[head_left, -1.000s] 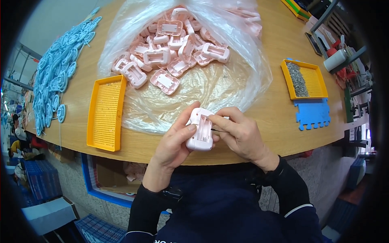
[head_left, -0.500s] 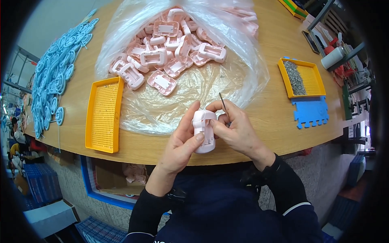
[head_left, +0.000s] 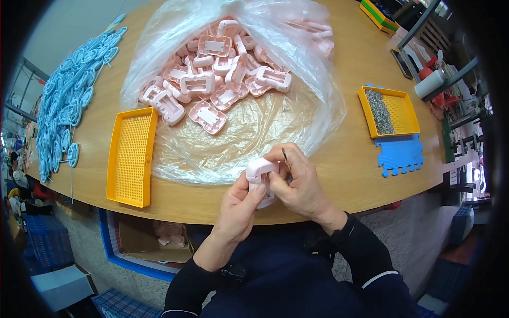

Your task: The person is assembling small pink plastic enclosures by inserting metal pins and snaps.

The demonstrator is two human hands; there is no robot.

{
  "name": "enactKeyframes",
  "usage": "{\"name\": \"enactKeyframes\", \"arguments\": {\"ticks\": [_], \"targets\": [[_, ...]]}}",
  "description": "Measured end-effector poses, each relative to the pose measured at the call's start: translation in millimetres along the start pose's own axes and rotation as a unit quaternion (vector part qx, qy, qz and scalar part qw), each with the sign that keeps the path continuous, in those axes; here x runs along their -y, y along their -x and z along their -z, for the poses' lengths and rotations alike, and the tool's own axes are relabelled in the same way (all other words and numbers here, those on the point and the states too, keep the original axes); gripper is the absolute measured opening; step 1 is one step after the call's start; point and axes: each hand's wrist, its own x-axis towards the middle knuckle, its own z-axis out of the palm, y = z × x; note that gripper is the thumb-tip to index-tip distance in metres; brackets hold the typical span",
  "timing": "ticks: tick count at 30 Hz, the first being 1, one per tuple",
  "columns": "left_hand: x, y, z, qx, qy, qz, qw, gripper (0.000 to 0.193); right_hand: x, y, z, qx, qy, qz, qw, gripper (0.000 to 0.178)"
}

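Note:
A pale pink plastic casing (head_left: 256, 168) is gripped in my left hand (head_left: 233, 209), its thumb pressing on the front over the hollow side. It stands tilted near the table's front edge. My right hand (head_left: 301, 188) closes around a thin dark metal tool (head_left: 286, 158), most of which the fingers hide. The fingertips of that hand reach into the casing's opening from the right. What they touch inside is hidden. Beyond my hands, a heap of similar pink casing halves (head_left: 212, 82) lies on a clear plastic bag (head_left: 254, 124).
A yellow perforated tray (head_left: 130, 159) lies at left, beside a pile of light blue corded parts (head_left: 69, 100). At right, another yellow tray (head_left: 405, 114) holds small metal pieces (head_left: 380, 111) over a blue foam mat (head_left: 400, 156). Below the table sits a cardboard box (head_left: 140, 236) with pink parts.
The casing's top has tipped toward me, and my right hand has turned, moving its fingers over the upper opening. The metal tool sticks out less. The whole view has shifted slightly.

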Motion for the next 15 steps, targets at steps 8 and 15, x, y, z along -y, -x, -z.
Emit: {"name": "enactKeyframes", "arguments": {"ticks": [8,15], "targets": [[-8,-6,29,0.058,-0.052,0.014,0.997,0.036,-15,-31,19,0.122,-0.084,-0.129,0.981,0.028],[-37,2,20,0.000,-0.041,-0.035,0.999,0.054,-79,-112,64,0.072,0.385,0.097,0.915,0.023]]}}
